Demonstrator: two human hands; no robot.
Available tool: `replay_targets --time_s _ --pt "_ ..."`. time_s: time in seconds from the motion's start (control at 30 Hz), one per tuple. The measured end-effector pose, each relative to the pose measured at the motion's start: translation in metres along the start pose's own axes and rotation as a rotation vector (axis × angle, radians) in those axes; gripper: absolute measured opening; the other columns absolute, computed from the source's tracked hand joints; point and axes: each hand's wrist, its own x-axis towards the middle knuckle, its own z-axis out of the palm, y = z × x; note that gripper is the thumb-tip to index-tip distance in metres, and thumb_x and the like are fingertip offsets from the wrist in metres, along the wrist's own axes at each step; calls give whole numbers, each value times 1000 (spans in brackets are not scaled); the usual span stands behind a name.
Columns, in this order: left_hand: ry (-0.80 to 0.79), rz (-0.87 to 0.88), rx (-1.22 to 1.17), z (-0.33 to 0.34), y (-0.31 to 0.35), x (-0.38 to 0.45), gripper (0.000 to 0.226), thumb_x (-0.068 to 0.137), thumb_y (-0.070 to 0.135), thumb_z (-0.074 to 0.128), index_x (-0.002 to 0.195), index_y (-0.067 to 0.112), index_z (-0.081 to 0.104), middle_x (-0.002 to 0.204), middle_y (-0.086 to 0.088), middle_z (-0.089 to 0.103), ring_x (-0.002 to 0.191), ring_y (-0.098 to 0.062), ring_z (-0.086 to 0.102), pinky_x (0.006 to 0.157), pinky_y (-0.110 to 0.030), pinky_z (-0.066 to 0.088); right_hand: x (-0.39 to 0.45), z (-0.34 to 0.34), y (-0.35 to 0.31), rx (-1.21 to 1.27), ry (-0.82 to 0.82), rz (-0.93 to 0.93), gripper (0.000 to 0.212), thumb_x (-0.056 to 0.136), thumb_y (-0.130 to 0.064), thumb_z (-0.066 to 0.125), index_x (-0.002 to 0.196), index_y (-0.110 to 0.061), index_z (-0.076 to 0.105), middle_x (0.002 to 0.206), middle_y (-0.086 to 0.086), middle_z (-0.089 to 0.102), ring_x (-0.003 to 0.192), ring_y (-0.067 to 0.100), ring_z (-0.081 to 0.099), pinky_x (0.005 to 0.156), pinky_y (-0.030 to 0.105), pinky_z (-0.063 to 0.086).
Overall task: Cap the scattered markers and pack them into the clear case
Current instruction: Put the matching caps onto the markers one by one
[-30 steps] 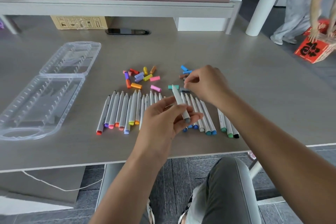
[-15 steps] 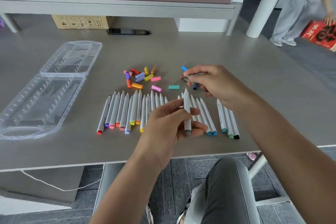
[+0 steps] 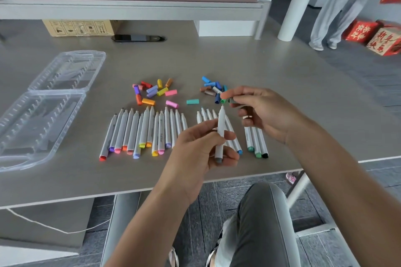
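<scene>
Our left hand [image 3: 201, 147] pinches the grey-ended marker [image 3: 220, 134] upright, tip exposed, so our right hand [image 3: 263, 112], pinching a grey cap [image 3: 231, 100], can cap it.

One head-worn view looks forward and down onto the table [image 3: 217, 54], close.

Grey table [image 3: 271, 67] — markers [image 3: 138, 130], caps [image 3: 155, 91], clear case [image 3: 41, 112]
</scene>
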Motion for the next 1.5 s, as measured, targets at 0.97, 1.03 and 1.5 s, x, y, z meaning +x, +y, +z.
replay_targets --time_s 0.97,1.03,1.5 --pt "106 -76 -30 17 -19 2 23 98 -6 49 113 0 65 81 -11 65 52 -11 39 45 -23 26 -29 -5 11 -47 89 -117 11 95 -16 73 102 -14 80 82 -3 77 61 8 52 60 25 44" --pt "118 -78 -45 21 -19 3 23 97 -8 48 110 0 65 79 -10 64 51 -11 38 45 -23 25 -33 -3 13 -12 108 -132 11 95 -14 73 102 -14 80 75 -6 74 56 7 50 57 23 43" --pt "141 -27 -92 37 -12 -1 19 98 -4 54 95 5 71 86 -17 69 64 -19 52 58 -32 46 -27 -4 9 4 169 -131 13 94 -20 74 105 -22 79 78 -9 71 57 5 46 55 20 45"
